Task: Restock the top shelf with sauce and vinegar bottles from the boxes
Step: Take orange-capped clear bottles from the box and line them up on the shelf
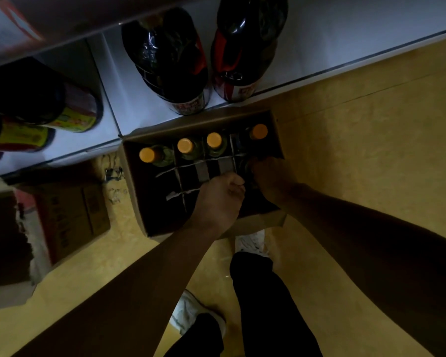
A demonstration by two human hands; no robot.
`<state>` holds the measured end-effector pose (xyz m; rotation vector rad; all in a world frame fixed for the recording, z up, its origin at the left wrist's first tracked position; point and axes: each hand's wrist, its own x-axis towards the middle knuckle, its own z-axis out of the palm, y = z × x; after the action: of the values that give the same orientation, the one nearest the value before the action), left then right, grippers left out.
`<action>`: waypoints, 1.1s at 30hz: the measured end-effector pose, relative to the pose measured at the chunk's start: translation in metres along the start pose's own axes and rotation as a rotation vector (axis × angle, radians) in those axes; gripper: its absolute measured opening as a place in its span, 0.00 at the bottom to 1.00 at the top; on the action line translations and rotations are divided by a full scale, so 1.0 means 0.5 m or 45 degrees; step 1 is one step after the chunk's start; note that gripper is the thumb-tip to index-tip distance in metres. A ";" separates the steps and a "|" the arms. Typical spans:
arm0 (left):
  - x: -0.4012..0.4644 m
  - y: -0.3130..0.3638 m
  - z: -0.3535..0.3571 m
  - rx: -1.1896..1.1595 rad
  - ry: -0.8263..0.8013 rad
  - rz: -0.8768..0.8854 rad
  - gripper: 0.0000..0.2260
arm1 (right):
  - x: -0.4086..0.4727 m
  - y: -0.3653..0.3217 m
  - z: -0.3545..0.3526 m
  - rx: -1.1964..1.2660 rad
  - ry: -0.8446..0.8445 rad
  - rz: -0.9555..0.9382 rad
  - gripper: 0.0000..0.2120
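An open cardboard box [133,181] sits on the floor against the shelf base, split by cardboard dividers [204,171]. Several orange-capped bottles [185,146] stand in its far row. My left hand [218,199] reaches into the box's middle with fingers curled over a cell; what it grips is hidden. My right hand [271,180] reaches into the right side of the box, fingers curled down round something dark that I cannot make out.
Two large dark sauce bottles [170,63] stand on the white lower shelf [319,60] above the box. Yellow-labelled bottles [70,119] sit on the shelf at left. A closed brown carton [70,217] lies on the floor at left. My feet stand just below the box.
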<state>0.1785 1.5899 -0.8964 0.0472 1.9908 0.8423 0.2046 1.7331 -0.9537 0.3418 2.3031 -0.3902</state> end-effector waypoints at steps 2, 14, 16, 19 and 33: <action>-0.006 -0.001 -0.002 -0.009 0.000 0.005 0.09 | -0.009 0.006 0.000 -0.013 -0.001 -0.029 0.14; -0.112 0.064 -0.058 -0.071 0.054 0.087 0.09 | -0.174 -0.008 -0.138 -0.011 0.092 -0.107 0.14; -0.130 0.081 -0.070 -0.071 0.063 0.125 0.10 | -0.209 -0.024 -0.173 -0.026 0.131 -0.126 0.12; -0.171 0.115 -0.096 -0.039 0.068 0.205 0.11 | -0.272 -0.062 -0.231 -0.065 0.211 -0.155 0.10; -0.434 0.275 -0.259 0.039 0.028 0.663 0.33 | -0.614 -0.226 -0.554 -0.026 0.440 -0.359 0.11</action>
<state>0.1586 1.5479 -0.6125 0.5968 2.0404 1.1391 0.1924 1.6957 -0.5268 0.0753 2.7032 -0.4761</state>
